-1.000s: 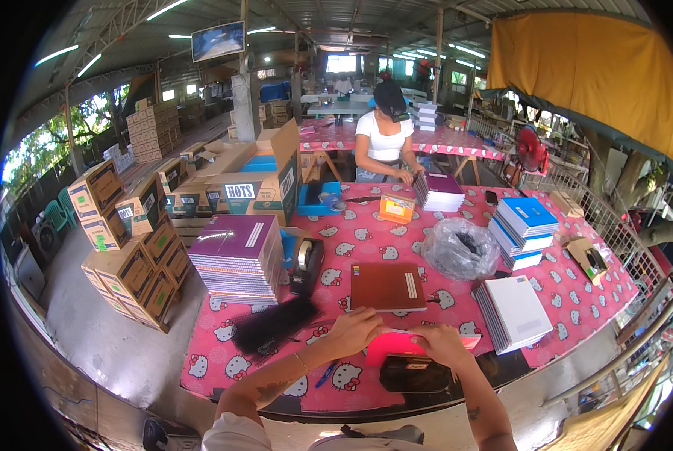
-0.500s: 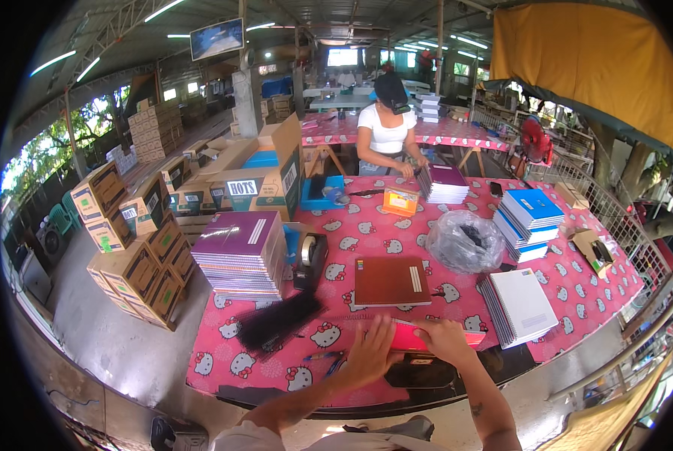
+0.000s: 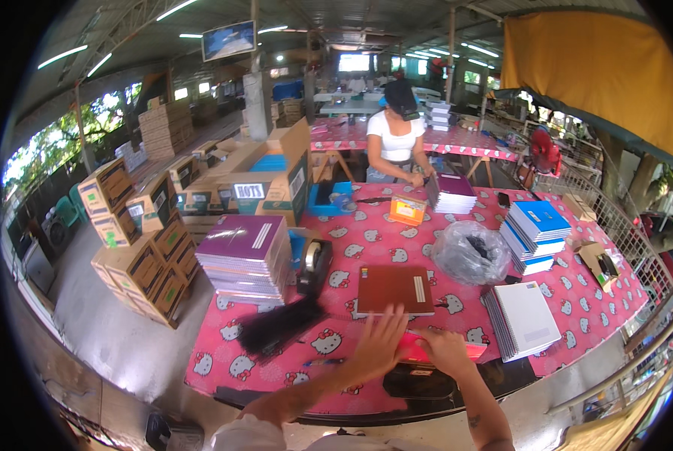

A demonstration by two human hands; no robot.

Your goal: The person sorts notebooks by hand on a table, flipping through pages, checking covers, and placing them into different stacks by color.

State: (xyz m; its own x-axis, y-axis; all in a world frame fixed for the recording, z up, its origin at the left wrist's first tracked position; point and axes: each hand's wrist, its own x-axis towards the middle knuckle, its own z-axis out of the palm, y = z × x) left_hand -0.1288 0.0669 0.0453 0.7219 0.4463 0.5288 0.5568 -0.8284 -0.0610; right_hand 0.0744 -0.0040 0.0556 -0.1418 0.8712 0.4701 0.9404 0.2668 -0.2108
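My left hand (image 3: 381,342) lies flat with fingers stretched, its fingertips over the front edge of a brown-red notebook (image 3: 394,289). My right hand (image 3: 445,352) curls over a long red-pink item (image 3: 472,349), a box or notebook whose kind I cannot make out; both hands partly cover it. Below it a dark, shiny black piece (image 3: 419,382) lies at the table's near edge. Left of my hands are a bundle of thin black strands (image 3: 280,329), a black tape dispenser (image 3: 315,267) and a pen (image 3: 324,362).
A purple notebook stack (image 3: 244,255) stands left; white (image 3: 522,319) and blue (image 3: 534,225) stacks stand right, near a clear plastic bag (image 3: 470,252). Across the pink table (image 3: 374,240), a person (image 3: 397,139) handles purple notebooks (image 3: 452,188) beside an orange box (image 3: 408,210). Cartons (image 3: 145,263) fill the left.
My left hand has moved slightly away from me, its fingertips now over the brown-red notebook's edge. My right hand stays on the red-pink item. The whole view has shifted a little.
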